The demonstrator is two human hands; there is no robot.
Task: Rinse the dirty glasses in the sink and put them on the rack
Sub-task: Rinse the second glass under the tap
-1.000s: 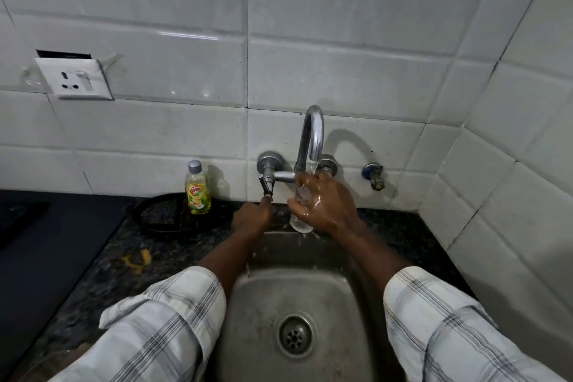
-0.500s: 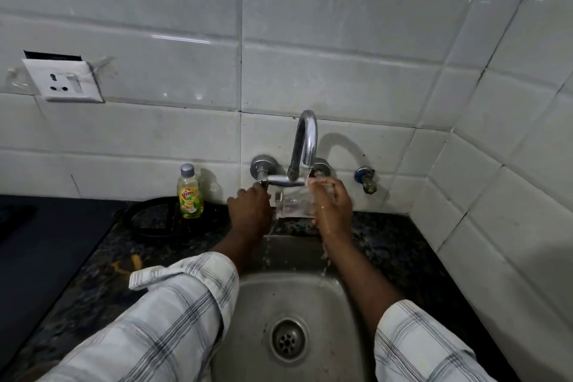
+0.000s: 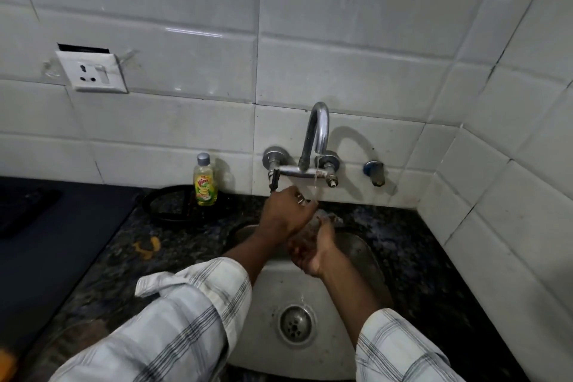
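Reaching under the tap (image 3: 316, 139), left hand (image 3: 283, 214) fingers curled, grasp unclear, right hand (image 3: 313, 250) cupped, released.

The person wore a pale shirt checked with thin grey lines. Both sleeves (image 3: 173, 319) were pushed up, leaving the forearms bare. A ring showed on the left hand (image 3: 283, 211).

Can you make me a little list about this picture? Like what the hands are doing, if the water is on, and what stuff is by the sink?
left hand: reaching under the tap, above the right hand
right hand: palm up over the sink, wet
glass: blurred between the hands, hard to make out
tap: thin stream running
sink: steel, drain uncovered
soap bottle: upright on the counter, left of the tap
wall socket: on the tiles, far left
rack: not in view
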